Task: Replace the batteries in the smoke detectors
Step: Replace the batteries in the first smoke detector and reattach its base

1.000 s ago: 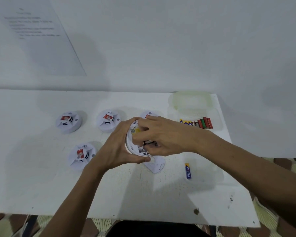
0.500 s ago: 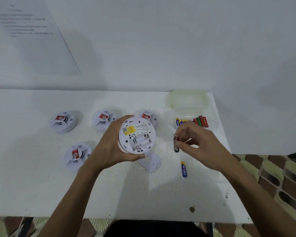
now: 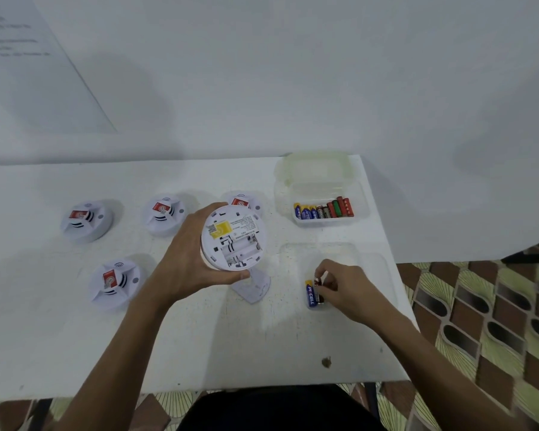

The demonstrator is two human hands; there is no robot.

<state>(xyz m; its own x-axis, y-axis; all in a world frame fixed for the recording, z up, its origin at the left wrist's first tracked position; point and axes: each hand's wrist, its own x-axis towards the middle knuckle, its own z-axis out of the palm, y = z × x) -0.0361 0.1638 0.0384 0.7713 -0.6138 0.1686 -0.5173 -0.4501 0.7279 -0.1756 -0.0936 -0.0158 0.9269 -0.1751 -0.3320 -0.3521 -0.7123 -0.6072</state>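
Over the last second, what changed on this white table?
The right hand drew a dark, red-tipped battery out of the round white smoke detector, carried it right and down, and now pinches it beside the blue and yellow battery on the table. The left hand still grips the detector; the four other detectors and the clear plastic battery box stayed put.

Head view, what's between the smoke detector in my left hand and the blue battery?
A detached white cover plate lies flat on the table just below the smoke detector; nothing else shows before the blue battery. Head view.
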